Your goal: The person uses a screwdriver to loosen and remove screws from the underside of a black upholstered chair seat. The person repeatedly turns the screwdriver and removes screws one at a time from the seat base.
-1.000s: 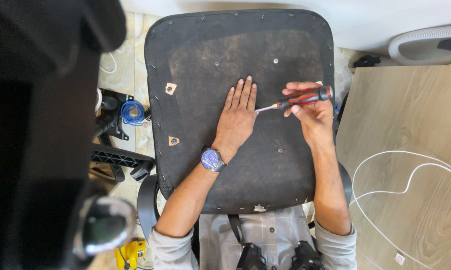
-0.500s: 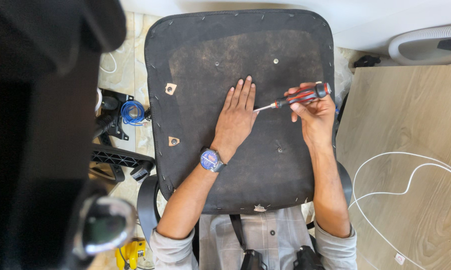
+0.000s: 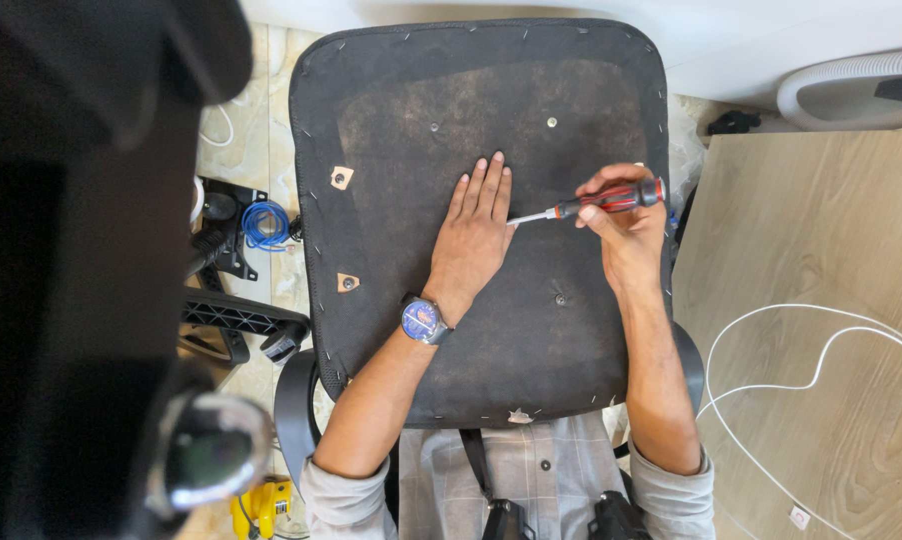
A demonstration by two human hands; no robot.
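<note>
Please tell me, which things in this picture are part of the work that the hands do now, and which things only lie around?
In use:
- upturned black seat base, left hand flat on it
- red and black screwdriver, in the right hand

Lying about:
- coiled blue cable
- white cable on the wooden board
- yellow tool

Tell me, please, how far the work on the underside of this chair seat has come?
Done, it seems: two mounting holes at the left stand open with torn fabric and no screw. In hand: the right hand holds a red and black screwdriver, its tip by the left hand, which lies flat on the seat base. Left: a screw near the top still sits in place.
</note>
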